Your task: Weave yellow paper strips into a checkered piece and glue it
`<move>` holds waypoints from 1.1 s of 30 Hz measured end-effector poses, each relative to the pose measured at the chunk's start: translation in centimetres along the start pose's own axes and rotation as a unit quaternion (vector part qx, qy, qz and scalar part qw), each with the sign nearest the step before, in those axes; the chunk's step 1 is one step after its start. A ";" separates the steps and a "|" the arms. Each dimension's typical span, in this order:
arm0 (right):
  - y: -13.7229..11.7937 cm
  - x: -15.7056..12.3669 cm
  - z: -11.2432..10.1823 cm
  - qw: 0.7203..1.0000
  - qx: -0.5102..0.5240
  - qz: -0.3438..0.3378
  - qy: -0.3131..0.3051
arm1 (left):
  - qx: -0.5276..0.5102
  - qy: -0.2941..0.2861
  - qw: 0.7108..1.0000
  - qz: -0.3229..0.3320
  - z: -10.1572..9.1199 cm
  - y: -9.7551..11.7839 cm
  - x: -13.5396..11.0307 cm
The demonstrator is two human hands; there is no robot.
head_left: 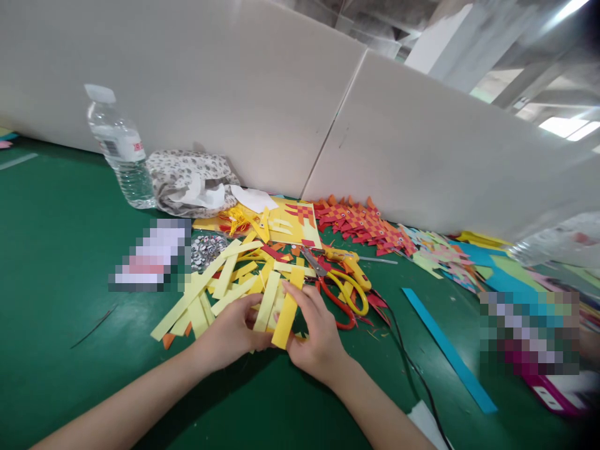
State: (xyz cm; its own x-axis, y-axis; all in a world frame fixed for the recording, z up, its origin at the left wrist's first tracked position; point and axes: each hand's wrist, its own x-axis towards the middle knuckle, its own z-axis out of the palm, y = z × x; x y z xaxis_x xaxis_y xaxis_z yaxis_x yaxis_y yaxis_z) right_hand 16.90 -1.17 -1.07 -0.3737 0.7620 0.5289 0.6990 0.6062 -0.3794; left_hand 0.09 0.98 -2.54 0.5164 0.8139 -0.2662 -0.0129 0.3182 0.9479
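Many woven red-orange pieces (359,226) right of centre look complete, while in the lower centre the left hand (234,331) and right hand (315,337) pinch some yellow strips (287,309), seemingly not yet woven, and loose pale strips (197,290) lie just beside, farther left.

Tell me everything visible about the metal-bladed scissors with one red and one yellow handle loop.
The red-and-yellow-handled metal scissors have grey blades and two closed loops that look like plastic. They lie among coloured paper scraps on the green tabletop, to the right of the bare right hand, blades pointing away from the wearer and leftward. The loops are apart; how far the blade tips part is unclear. A yellow glue gun lies close by; contact cannot be told. Neither hand holds them.
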 end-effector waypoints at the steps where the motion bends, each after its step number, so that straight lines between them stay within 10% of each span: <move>1: 0.0 0.0 -0.1 1.000 -0.003 -0.003 0.001 | -0.003 -0.003 1.000 0.001 0.0 0.0 0.0; 33: -1.2 -0.1 -1.0 0.991 0.126 -0.040 -0.027 | -0.101 -0.016 0.995 -0.009 0.1 1.4 -0.4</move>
State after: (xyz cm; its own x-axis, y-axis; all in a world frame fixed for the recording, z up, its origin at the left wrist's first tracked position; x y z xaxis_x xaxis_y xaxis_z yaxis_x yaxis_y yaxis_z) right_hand 16.66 -2.24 0.06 -0.4589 0.7157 0.5266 0.4937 0.6981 -0.5185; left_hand -0.06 1.12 -1.07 0.5448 0.7927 -0.2734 -0.1740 0.4258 0.8879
